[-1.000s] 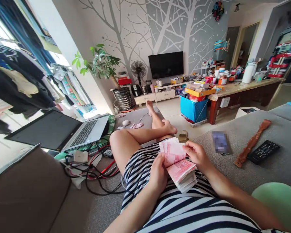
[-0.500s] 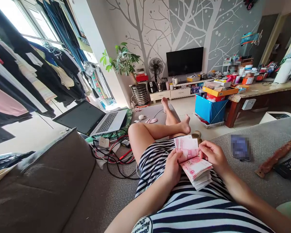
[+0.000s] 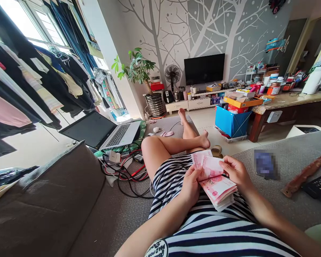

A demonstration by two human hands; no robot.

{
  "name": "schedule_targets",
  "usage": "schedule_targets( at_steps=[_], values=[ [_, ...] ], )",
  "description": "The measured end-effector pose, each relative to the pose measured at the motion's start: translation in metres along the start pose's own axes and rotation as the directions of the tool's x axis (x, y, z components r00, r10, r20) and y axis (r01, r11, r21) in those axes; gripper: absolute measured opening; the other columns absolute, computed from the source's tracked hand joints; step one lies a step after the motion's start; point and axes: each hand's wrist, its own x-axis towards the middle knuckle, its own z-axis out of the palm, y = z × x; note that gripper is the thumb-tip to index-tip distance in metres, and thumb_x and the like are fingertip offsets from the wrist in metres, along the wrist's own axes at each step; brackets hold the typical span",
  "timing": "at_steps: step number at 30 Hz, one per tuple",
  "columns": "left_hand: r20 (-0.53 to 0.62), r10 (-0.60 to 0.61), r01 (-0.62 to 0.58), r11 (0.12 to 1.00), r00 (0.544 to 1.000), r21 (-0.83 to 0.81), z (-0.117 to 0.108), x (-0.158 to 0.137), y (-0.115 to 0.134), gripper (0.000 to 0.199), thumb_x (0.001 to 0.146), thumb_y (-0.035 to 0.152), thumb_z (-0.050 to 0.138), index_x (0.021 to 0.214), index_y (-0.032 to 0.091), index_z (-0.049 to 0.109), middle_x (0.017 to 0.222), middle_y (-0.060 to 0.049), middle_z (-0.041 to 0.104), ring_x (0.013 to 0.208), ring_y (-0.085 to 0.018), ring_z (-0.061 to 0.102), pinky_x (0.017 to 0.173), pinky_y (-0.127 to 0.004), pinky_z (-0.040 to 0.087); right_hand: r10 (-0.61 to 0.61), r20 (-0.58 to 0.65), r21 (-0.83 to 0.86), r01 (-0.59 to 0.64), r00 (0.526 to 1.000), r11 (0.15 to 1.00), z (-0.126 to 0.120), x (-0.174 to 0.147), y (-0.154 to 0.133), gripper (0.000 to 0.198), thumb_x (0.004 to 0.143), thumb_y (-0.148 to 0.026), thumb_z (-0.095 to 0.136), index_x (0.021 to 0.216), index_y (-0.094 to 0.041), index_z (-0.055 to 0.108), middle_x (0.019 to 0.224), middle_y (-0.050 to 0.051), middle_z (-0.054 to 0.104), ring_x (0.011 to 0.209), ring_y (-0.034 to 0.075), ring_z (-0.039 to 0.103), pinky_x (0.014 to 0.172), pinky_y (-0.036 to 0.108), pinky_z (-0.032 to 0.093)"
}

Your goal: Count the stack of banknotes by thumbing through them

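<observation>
Above my lap, a stack of red 100 banknotes (image 3: pixel 218 188) is folded back along its middle. My left hand (image 3: pixel 191 184) is closed round the stack's left side, its thumb pressing on the fold. The far halves of several notes (image 3: pixel 202 157) fan out beyond that thumb. At the upper right, my right hand (image 3: pixel 235 173) pinches the corner of one raised banknote (image 3: pixel 213 166) between thumb and fingers. The near ends of the stack hang over my striped clothing (image 3: pixel 173 178). My left fingers under the notes are hidden.
An open laptop (image 3: pixel 117 137) sits to the left, with tangled cables (image 3: pixel 128 175) beside my leg. On the sofa at right lie a blurred phone-like object (image 3: pixel 266 164), a brown strip-shaped thing (image 3: pixel 307 171) and a black remote (image 3: pixel 319 184). A blue box (image 3: pixel 232 121) stands beyond.
My right hand now holds one banknote's corner, and that note has swung toward the right over the others. My left hand keeps its grip on the stack.
</observation>
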Motion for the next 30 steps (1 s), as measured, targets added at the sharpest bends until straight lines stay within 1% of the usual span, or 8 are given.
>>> schedule_targets(
  at_steps=[3,5,10,15,20,26,30],
  values=[
    [-0.021,0.042,-0.042,0.999,0.999,-0.004,-0.0004,0.0013,-0.0006,0.036,0.064,0.038,0.091,0.09,0.016,0.078,0.091,-0.005,0.078,0.082,-0.02,0.067,0.081,-0.031,0.052,0.005,0.012,-0.002,-0.005,1.0,1.0,0.0,-0.0005,0.0003,0.059,0.079,-0.076,0.074,0.063,-0.024,0.053,0.056,-0.004,0.043,0.054,0.014,0.037,0.051,0.029,0.028],
    [-0.025,0.054,-0.054,0.999,0.998,-0.008,-0.0003,0.0016,-0.0005,0.035,0.065,0.038,0.089,0.089,0.016,0.078,0.089,-0.005,0.078,0.081,-0.019,0.066,0.08,-0.031,0.052,0.014,0.031,0.015,-0.014,0.999,1.0,-0.0002,-0.0016,-0.0002,0.059,0.08,-0.077,0.073,0.064,-0.024,0.053,0.056,-0.004,0.043,0.053,0.014,0.037,0.05,0.029,0.027],
    [-0.018,0.05,-0.05,0.999,0.999,0.007,0.002,0.0012,0.001,0.032,0.064,0.035,0.088,0.087,0.016,0.078,0.086,-0.005,0.078,0.079,-0.019,0.065,0.079,-0.03,0.051,0.016,0.046,0.04,-0.018,0.999,0.999,0.0001,-0.0035,-0.0025,0.055,0.083,-0.073,0.073,0.066,-0.024,0.056,0.056,-0.004,0.043,0.053,0.014,0.038,0.05,0.029,0.029],
    [-0.022,0.031,-0.031,0.999,0.999,0.026,0.0018,0.0015,0.0008,0.031,0.063,0.032,0.086,0.089,0.017,0.078,0.085,-0.004,0.078,0.078,-0.019,0.066,0.078,-0.031,0.052,0.017,0.039,0.037,-0.018,0.999,0.999,0.0019,-0.0021,-0.0058,0.053,0.079,-0.072,0.076,0.067,-0.024,0.059,0.057,-0.004,0.043,0.052,0.015,0.038,0.049,0.029,0.029],
    [-0.031,0.03,-0.029,0.999,0.999,0.029,0.0015,0.0017,0.0012,0.029,0.063,0.032,0.086,0.087,0.018,0.078,0.085,-0.004,0.077,0.078,-0.02,0.066,0.079,-0.031,0.052,0.012,0.045,0.057,-0.015,0.999,0.998,0.0026,-0.0026,-0.0069,0.051,0.081,-0.072,0.075,0.07,-0.024,0.062,0.059,-0.003,0.046,0.053,0.015,0.039,0.049,0.029,0.031],
    [-0.04,0.029,-0.028,0.999,0.999,0.02,0.0021,0.0018,0.0011,0.032,0.062,0.033,0.087,0.088,0.017,0.078,0.088,-0.005,0.078,0.079,-0.02,0.068,0.08,-0.032,0.052,0.019,0.062,0.035,-0.022,0.998,0.999,0.0013,-0.0015,-0.0071,0.049,0.081,-0.07,0.075,0.071,-0.024,0.062,0.058,-0.003,0.046,0.052,0.015,0.039,0.049,0.029,0.03],
    [-0.043,0.032,-0.031,0.999,0.999,0.022,0.0015,0.0017,-0.0001,0.032,0.061,0.032,0.088,0.087,0.017,0.078,0.086,-0.003,0.077,0.077,-0.019,0.067,0.078,-0.031,0.052,0.011,0.06,0.025,-0.013,0.998,1.0,0.0009,-0.002,-0.0072,0.052,0.08,-0.073,0.075,0.07,-0.024,0.061,0.057,-0.003,0.045,0.052,0.015,0.039,0.048,0.029,0.031]
  ],
)
